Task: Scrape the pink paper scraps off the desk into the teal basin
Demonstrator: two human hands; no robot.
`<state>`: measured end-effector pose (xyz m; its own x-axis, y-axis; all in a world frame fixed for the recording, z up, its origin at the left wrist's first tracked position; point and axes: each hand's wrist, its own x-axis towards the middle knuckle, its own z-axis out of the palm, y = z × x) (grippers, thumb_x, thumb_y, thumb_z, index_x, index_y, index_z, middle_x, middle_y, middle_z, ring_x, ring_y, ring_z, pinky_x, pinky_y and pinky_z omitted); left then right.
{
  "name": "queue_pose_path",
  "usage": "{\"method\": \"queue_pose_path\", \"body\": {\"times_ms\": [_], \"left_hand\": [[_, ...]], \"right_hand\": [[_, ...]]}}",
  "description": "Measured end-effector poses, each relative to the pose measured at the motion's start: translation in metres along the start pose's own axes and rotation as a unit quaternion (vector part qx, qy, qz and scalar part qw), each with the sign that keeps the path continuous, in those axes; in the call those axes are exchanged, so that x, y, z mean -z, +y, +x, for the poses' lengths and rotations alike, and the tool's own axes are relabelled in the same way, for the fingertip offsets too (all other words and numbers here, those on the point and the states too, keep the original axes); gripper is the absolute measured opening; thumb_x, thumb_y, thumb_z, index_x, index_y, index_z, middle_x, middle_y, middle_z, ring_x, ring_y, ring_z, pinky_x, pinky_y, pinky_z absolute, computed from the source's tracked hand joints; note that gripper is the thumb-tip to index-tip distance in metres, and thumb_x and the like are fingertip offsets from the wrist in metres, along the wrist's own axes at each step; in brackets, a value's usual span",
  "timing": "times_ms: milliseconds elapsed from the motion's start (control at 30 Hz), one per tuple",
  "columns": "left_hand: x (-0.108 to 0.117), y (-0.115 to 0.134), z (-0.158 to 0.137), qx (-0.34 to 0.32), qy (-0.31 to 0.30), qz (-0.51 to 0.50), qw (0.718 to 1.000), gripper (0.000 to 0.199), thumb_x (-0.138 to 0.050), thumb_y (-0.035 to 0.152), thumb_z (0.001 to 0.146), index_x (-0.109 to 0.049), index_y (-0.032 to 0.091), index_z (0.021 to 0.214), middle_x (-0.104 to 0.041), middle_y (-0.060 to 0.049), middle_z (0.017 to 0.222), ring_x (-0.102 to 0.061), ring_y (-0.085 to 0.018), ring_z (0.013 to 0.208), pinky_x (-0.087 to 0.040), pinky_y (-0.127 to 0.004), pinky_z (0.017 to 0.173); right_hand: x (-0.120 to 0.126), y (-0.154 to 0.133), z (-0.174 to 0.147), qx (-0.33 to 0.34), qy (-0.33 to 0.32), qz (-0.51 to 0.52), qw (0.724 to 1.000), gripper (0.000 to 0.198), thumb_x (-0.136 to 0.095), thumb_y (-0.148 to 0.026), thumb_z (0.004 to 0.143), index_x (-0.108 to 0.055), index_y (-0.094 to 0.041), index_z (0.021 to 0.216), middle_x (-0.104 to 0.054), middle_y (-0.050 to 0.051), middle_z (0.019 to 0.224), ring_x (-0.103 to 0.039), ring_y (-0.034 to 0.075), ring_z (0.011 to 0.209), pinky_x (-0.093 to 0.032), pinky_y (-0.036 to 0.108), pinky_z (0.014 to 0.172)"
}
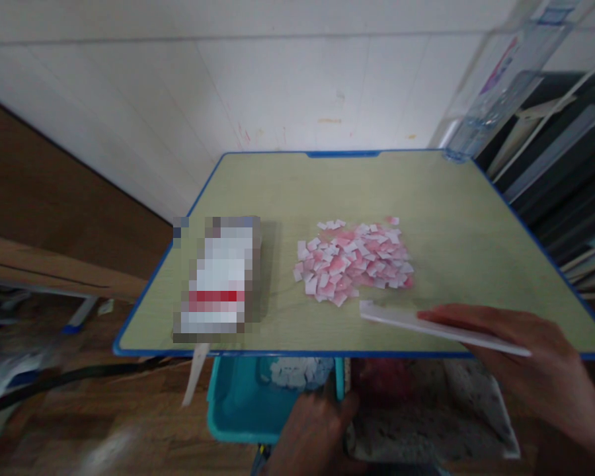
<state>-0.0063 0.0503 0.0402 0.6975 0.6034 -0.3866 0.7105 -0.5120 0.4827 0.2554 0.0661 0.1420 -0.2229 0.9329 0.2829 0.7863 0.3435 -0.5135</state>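
My right hand (520, 344) is over the table's front right part, closed round a long, thin white strip (396, 317) that looks stiff. The strip's far end lies just in front of a loose pile of small pink and white paper pieces (354, 261). Below the table edge, my left hand (315, 426) grips the right wall of a teal plastic basin (238, 433), thumb outside. Its fingertips are partly hidden in shadow. White paper pieces (300, 372) lie inside the basin, under the table edge.
A phone-like device (223, 271), blurred out, sits on the left of the blue-edged table (287, 192). A clear plastic bottle (496, 99) stands at the back right corner. Behind is a white wall (277, 86). A speckled surface (426, 423) lies below, right of the basin.
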Motion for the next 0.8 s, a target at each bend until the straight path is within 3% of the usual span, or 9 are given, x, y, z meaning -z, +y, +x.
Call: {"method": "queue_pose_path", "body": {"times_ms": [100, 433, 567, 800], "left_hand": [[0.002, 0.001, -0.001, 0.001, -0.003, -0.003, 1.000, 0.059, -0.072, 0.048, 0.060, -0.052, 0.024, 0.110, -0.056, -0.013, 0.112, -0.056, -0.031, 0.095, -0.050, -0.042, 0.075], [-0.007, -0.003, 0.001, -0.009, 0.002, 0.018, 1.000, 0.057, -0.069, 0.055, 0.061, -0.053, 0.024, 0.106, -0.058, -0.012, 0.108, -0.059, -0.030, 0.088, -0.052, -0.042, 0.068], [-0.005, -0.002, 0.002, -0.014, -0.001, 0.019, 1.000, 0.057, -0.071, 0.051, 0.061, -0.054, 0.023, 0.107, -0.061, -0.012, 0.104, -0.060, -0.030, 0.085, -0.052, -0.041, 0.067], [0.000, 0.000, -0.001, -0.014, 0.003, 0.013, 1.000, 0.059, -0.072, 0.051, 0.059, -0.053, 0.023, 0.108, -0.060, -0.013, 0.104, -0.061, -0.032, 0.084, -0.052, -0.043, 0.065]], "right_hand": [[0.004, -0.004, 0.000, 0.011, -0.020, 0.023, 0.999, 0.037, -0.051, -0.012, 0.078, -0.058, -0.030, 0.109, -0.072, -0.001, 0.100, -0.069, 0.017, 0.086, -0.055, 0.027, 0.075], [0.000, -0.004, -0.001, 0.024, 0.018, -0.004, 1.000, 0.033, -0.051, -0.017, 0.079, -0.057, -0.030, 0.109, -0.073, -0.002, 0.096, -0.070, 0.015, 0.080, -0.056, 0.022, 0.072], [-0.004, -0.009, -0.004, 0.057, -0.015, 0.033, 0.998, 0.038, -0.050, -0.014, 0.079, -0.056, -0.030, 0.113, -0.073, -0.001, 0.097, -0.070, 0.015, 0.081, -0.055, 0.020, 0.073], [0.002, 0.005, -0.024, -0.061, 0.007, 0.109, 0.992, 0.032, -0.059, -0.022, 0.076, -0.061, -0.037, 0.105, -0.074, -0.002, 0.093, -0.070, 0.021, 0.079, -0.058, 0.024, 0.065]]}}
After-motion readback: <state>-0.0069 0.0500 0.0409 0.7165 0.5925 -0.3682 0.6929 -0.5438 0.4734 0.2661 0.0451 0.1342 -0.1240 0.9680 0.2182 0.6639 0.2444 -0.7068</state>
